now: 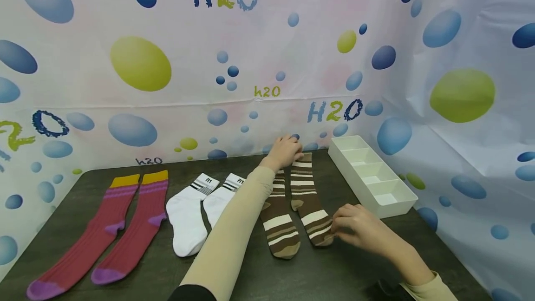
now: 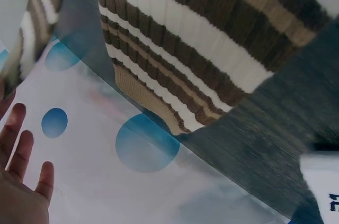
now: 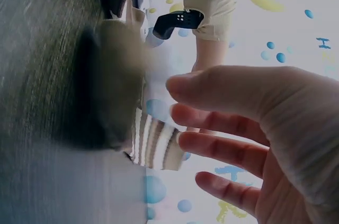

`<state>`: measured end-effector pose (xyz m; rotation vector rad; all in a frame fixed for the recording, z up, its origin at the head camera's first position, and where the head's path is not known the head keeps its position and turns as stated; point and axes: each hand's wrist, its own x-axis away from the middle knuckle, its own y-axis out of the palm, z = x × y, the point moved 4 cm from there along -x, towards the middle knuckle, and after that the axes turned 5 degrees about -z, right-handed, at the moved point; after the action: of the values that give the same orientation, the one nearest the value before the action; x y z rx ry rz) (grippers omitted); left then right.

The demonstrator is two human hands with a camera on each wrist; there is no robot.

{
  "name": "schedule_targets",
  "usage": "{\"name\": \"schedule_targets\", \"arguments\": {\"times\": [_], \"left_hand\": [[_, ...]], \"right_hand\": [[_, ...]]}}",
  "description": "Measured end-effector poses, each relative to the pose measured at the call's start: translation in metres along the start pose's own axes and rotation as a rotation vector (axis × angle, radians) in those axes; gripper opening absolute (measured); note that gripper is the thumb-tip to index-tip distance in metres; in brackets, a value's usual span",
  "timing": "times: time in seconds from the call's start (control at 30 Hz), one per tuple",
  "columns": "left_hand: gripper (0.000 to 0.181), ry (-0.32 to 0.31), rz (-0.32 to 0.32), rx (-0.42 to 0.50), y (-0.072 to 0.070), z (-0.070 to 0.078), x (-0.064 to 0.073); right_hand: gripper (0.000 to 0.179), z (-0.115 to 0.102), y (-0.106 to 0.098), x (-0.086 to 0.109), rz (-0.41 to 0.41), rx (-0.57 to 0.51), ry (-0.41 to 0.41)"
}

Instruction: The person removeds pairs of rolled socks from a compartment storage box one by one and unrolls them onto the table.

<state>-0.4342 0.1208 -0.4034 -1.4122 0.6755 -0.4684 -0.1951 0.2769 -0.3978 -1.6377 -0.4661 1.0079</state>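
Two brown socks with cream and tan stripes lie side by side. My left hand (image 1: 284, 153) pinches the cuff of the right-hand striped sock (image 1: 307, 189), which rises off the table in the right wrist view. In the left wrist view its other fingers are spread; the thumb is hidden. My right hand (image 1: 361, 226) is beside that sock's tan toe, fingers loosely bent and apart, with a gap between thumb and index finger in the right wrist view. The other striped sock (image 1: 277, 217) lies flat, partly under the left forearm.
Left of the striped socks lie two white ankle socks (image 1: 188, 224), one partly hidden by the left sleeve. Two red socks (image 1: 94, 226) with purple toes lie farther left. A white compartment box (image 1: 380, 203) stands at the back right, near the patterned curtain (image 1: 276, 50).
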Motion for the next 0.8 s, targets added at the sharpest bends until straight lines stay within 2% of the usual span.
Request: {"name": "schedule_targets", "arguments": {"times": [0.13, 0.3, 0.4, 0.5, 0.63, 0.73, 0.8], "left_hand": [[0.020, -0.004, -0.039, 0.010, 0.004, -0.002, 0.002], [0.018, -0.011, -0.060, 0.003, 0.004, -0.003, 0.002], [0.021, -0.021, -0.097, 0.005, 0.007, -0.002, 0.004], [0.035, -0.036, -0.184, 0.005, 0.011, 0.000, 0.007], [0.056, -0.067, -0.331, 0.009, 0.018, 0.002, 0.012], [0.063, -0.094, -0.415, 0.015, 0.022, 0.004, 0.016], [0.063, -0.105, -0.451, 0.016, 0.025, 0.004, 0.019]], "right_hand": [[0.026, 0.000, 0.001, 0.001, -0.033, -0.012, 0.022], [0.029, 0.001, 0.001, 0.000, -0.011, 0.000, 0.029], [0.028, 0.001, 0.003, 0.000, -0.005, 0.001, 0.048], [0.025, 0.002, 0.007, 0.000, -0.046, -0.003, 0.102], [0.026, 0.006, 0.014, 0.002, -0.181, -0.036, 0.228], [0.032, 0.009, 0.019, 0.005, -0.276, -0.060, 0.298], [0.036, 0.010, 0.022, 0.006, -0.311, -0.071, 0.314]]}}
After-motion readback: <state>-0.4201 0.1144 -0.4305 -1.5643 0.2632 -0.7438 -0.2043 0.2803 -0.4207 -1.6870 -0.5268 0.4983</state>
